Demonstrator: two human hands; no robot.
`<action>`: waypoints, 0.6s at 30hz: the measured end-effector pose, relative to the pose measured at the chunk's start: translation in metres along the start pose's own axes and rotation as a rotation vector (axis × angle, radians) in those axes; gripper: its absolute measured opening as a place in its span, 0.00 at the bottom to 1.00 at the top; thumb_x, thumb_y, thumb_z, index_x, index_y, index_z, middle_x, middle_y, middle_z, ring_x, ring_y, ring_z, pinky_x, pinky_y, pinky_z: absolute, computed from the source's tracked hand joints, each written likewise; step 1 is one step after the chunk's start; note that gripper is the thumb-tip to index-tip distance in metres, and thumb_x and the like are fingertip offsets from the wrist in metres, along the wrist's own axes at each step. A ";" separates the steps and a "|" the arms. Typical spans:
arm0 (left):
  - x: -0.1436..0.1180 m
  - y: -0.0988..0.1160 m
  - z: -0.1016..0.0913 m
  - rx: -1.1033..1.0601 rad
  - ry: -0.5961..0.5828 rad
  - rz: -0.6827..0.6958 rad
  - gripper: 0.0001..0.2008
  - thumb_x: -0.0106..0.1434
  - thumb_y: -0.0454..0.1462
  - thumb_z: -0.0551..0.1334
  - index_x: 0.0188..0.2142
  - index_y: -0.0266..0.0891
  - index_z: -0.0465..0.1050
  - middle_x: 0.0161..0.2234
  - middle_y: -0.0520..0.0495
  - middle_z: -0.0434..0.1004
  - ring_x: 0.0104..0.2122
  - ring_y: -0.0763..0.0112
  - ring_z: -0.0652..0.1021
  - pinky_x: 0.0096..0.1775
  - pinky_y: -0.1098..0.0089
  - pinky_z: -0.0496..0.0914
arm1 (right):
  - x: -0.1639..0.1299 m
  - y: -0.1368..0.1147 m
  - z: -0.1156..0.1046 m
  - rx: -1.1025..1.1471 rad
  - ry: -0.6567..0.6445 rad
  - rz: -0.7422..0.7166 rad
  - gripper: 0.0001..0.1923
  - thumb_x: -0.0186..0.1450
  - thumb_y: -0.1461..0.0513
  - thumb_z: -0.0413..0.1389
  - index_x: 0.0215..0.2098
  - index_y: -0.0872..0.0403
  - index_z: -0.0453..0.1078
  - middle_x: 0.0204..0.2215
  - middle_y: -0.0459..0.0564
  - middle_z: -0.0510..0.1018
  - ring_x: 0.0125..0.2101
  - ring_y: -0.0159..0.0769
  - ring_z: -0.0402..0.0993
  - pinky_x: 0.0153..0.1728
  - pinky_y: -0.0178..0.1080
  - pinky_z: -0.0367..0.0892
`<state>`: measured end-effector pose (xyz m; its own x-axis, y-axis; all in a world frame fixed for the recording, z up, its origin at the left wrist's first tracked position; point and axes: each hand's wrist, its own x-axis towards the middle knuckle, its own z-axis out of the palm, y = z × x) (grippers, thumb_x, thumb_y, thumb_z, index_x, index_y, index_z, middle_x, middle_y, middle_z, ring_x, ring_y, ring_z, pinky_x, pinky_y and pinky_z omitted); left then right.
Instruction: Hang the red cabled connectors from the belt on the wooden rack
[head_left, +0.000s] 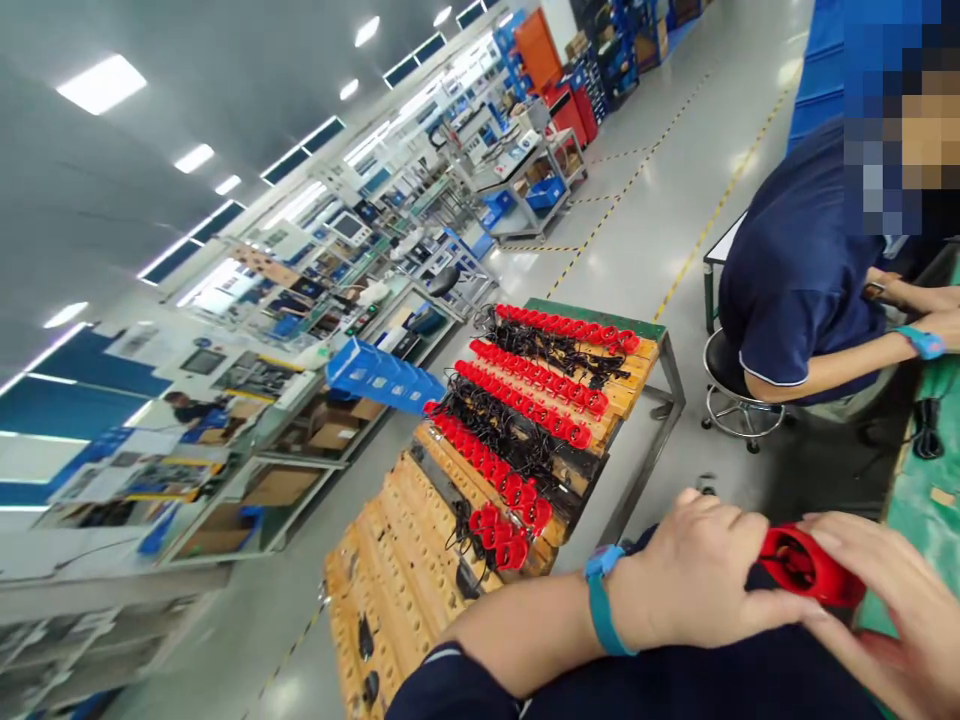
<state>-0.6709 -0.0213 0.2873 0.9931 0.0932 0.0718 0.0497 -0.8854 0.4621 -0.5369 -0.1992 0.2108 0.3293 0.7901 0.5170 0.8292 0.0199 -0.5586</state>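
Note:
Low at the right of the head view, a red plastic housing (838, 578) is held between my two hands. It has an oval opening facing up, with dark parts and what looks like wire inside. My left hand (701, 570), with a teal band at the wrist, is closed on its left end, thumb along the lower side. My right hand (896, 585) wraps its right end, fingers over the top and thumb below. The undersides of the housing and several fingertips are hidden.
Left of my arms stands a table with wooden racks (405, 540), holding rows of red housings (517, 400) and black cables (495, 430). A co-worker (802, 270) sits on a stool (739, 385) at a green bench (930, 500). A black cable coil (928, 428) lies there.

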 end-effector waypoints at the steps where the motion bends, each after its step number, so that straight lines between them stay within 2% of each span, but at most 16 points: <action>1: -0.014 -0.009 -0.006 -0.026 0.029 -0.053 0.32 0.63 0.63 0.61 0.42 0.35 0.74 0.30 0.42 0.78 0.33 0.56 0.79 0.41 0.57 0.72 | 0.012 -0.011 0.012 0.036 -0.020 -0.071 0.23 0.69 0.58 0.60 0.60 0.53 0.64 0.51 0.59 0.75 0.50 0.49 0.75 0.48 0.48 0.76; 3: -0.042 -0.022 -0.022 -0.101 0.125 -0.133 0.34 0.60 0.64 0.63 0.46 0.35 0.74 0.33 0.42 0.79 0.35 0.56 0.79 0.44 0.57 0.72 | 0.033 -0.033 0.036 0.124 -0.024 -0.156 0.25 0.70 0.58 0.58 0.62 0.55 0.63 0.52 0.60 0.73 0.52 0.49 0.73 0.49 0.48 0.75; 5: -0.067 -0.032 -0.039 -0.194 0.191 -0.195 0.33 0.60 0.61 0.66 0.49 0.36 0.74 0.37 0.42 0.80 0.37 0.59 0.79 0.45 0.59 0.72 | 0.049 -0.055 0.060 0.211 -0.029 -0.197 0.26 0.71 0.60 0.58 0.65 0.55 0.61 0.53 0.61 0.72 0.54 0.49 0.71 0.52 0.49 0.73; 9: -0.115 -0.048 -0.077 -0.350 0.164 -0.359 0.19 0.57 0.48 0.73 0.41 0.39 0.76 0.33 0.48 0.79 0.32 0.66 0.76 0.38 0.67 0.70 | 0.072 -0.100 0.097 0.359 -0.081 -0.271 0.34 0.68 0.64 0.61 0.69 0.57 0.56 0.56 0.63 0.71 0.57 0.49 0.68 0.56 0.50 0.71; 12: -0.156 -0.068 -0.114 -0.458 0.129 -0.538 0.13 0.55 0.41 0.72 0.38 0.39 0.77 0.30 0.51 0.77 0.28 0.71 0.74 0.32 0.72 0.68 | 0.087 -0.124 0.115 0.408 -0.136 -0.306 0.38 0.68 0.60 0.63 0.70 0.59 0.54 0.61 0.68 0.66 0.61 0.53 0.64 0.57 0.52 0.71; 15: -0.202 -0.100 -0.167 -0.382 0.214 -0.722 0.10 0.60 0.41 0.67 0.39 0.37 0.77 0.30 0.50 0.79 0.28 0.71 0.76 0.31 0.73 0.69 | 0.089 -0.123 0.132 0.327 -0.155 -0.176 0.34 0.70 0.57 0.61 0.69 0.56 0.56 0.63 0.67 0.64 0.62 0.53 0.64 0.56 0.53 0.72; 18: -0.247 -0.142 -0.225 -0.106 0.346 -0.845 0.16 0.60 0.46 0.67 0.40 0.36 0.77 0.33 0.47 0.81 0.31 0.67 0.77 0.33 0.71 0.71 | 0.067 -0.093 0.157 0.182 -0.175 0.019 0.25 0.72 0.55 0.57 0.64 0.53 0.62 0.60 0.62 0.71 0.58 0.51 0.70 0.56 0.54 0.72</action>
<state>-0.9472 0.1838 0.4026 0.5430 0.8365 -0.0740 0.7175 -0.4163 0.5585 -0.6624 -0.0520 0.1957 0.2480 0.8849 0.3943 0.7234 0.1016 -0.6829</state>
